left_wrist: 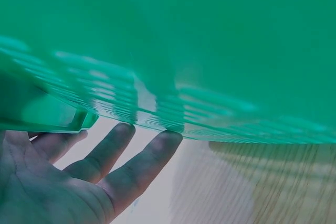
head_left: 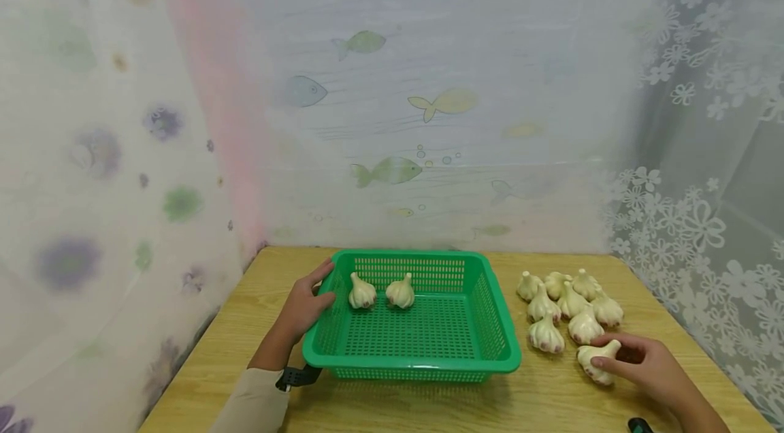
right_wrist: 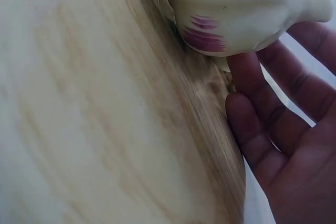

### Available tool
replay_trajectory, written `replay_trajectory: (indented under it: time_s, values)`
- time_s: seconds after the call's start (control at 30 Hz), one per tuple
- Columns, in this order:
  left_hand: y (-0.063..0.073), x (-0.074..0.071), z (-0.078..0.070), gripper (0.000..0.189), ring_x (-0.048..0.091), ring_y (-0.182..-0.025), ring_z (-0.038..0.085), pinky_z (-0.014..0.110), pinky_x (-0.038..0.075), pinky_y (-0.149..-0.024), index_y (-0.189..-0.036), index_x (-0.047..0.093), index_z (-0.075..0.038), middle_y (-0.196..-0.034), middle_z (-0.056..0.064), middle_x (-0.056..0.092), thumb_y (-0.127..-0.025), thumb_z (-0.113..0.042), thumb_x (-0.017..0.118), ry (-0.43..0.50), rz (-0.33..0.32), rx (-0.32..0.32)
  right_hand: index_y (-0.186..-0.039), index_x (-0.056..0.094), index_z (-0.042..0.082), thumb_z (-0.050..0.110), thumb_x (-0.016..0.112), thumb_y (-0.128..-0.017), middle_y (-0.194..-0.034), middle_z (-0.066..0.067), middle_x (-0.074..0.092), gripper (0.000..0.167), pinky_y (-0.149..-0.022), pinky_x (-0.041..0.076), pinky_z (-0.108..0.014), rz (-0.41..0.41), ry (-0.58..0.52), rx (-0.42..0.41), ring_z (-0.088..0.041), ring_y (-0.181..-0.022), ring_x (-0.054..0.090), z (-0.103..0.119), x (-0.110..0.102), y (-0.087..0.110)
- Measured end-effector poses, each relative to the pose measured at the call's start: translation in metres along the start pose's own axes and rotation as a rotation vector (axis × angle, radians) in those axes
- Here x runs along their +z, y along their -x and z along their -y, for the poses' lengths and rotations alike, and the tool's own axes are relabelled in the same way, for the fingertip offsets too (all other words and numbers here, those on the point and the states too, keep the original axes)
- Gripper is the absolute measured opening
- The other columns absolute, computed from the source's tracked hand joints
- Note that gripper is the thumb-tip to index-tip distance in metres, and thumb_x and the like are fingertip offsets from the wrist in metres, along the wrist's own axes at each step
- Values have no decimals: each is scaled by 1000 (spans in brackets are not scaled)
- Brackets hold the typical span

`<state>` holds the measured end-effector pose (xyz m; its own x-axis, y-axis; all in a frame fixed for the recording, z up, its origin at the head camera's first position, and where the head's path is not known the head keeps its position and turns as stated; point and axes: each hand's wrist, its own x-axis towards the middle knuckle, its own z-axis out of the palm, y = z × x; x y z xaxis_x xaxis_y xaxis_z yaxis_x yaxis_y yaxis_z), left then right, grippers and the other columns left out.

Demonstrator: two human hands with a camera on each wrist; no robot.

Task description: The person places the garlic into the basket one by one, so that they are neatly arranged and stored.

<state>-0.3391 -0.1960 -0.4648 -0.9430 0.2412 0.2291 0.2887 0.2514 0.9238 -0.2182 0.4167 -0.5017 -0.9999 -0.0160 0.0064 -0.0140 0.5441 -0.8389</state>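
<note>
A green plastic basket [head_left: 412,363] with slotted walls stands on the wooden table. Inside it, towards the back left, are two garlic bulbs [head_left: 363,292]. My left hand [head_left: 304,307] holds the basket's left rim, thumb over the edge; in the left wrist view its fingers [left_wrist: 142,163] reach the slotted wall [left_wrist: 220,103]. To the right of the basket, my right hand [head_left: 643,365] grips one garlic bulb [head_left: 595,359] between thumb and fingers. The right wrist view shows this bulb [right_wrist: 236,9] with purple streaks, the fingers [right_wrist: 257,119] beneath and beside it.
Several more garlic bulbs [head_left: 568,300] lie bunched on the table right of the basket, just beyond the right hand. A small dark object [head_left: 640,425] is at the lower right edge of view. Patterned curtains [head_left: 429,147] hang behind and along both sides of the table [head_left: 239,314].
</note>
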Motion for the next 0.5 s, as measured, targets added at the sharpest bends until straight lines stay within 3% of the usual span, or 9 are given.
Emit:
replay_trajectory:
  time_s: [0.17, 0.23, 0.5]
  values:
    - [0, 0, 0, 71, 42, -145, 48, 39, 46, -74, -163, 31, -5, -173, 7, 20, -95, 2, 54, 10, 3, -3, -135, 67, -1, 29, 72, -98, -110, 33, 64, 48, -73, 58, -33, 0, -6, -8, -10, -91, 72, 1, -1, 1]
    - [0, 0, 1, 71, 42, -145, 48, 39, 45, -74, -163, 31, -5, -173, 6, 20, -95, 2, 53, 9, 3, -7, -135, 67, 0, 28, 72, -98, -109, 31, 66, 46, -71, 57, -33, -6, -5, -12, -12, -89, 72, 1, -1, 2]
    - [-1, 0, 4, 72, 43, -144, 48, 39, 45, -74, -163, 31, -6, -173, 6, 20, -95, 2, 53, 9, 1, -10, -134, 68, 4, 31, 71, -99, -87, 6, 73, 45, -55, 46, -35, -70, 23, -15, -20, -64, 61, 1, -2, 4]
